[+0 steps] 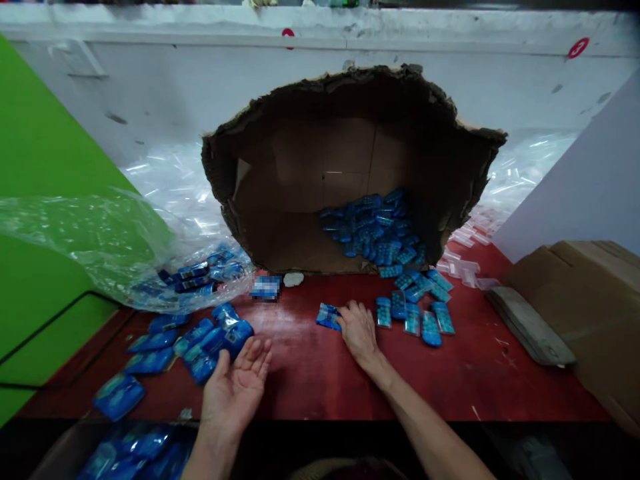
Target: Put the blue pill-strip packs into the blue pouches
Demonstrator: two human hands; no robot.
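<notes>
My left hand (239, 381) is open with its palm turned up, and nothing lies in it. It is right beside several filled blue pouches (203, 350) on the left of the table. Near the middle, my right hand (357, 327) has its fingers closed on the edge of a small blue packet (329, 316), which is on or just above the tabletop. To the right of that hand are several small clear containers with blue contents (412, 319). More of these containers (383, 233) are heaped inside a torn-open cardboard box (300, 193).
A clear plastic bag (175, 300) with blue packets lies on the red table (300, 383) at left. Clear plastic pieces (465, 270) spread behind on the right. A brown carton (585, 313) and a flat grey object (530, 325) are at right. Below the edge, a bin holds blue pouches (135, 453).
</notes>
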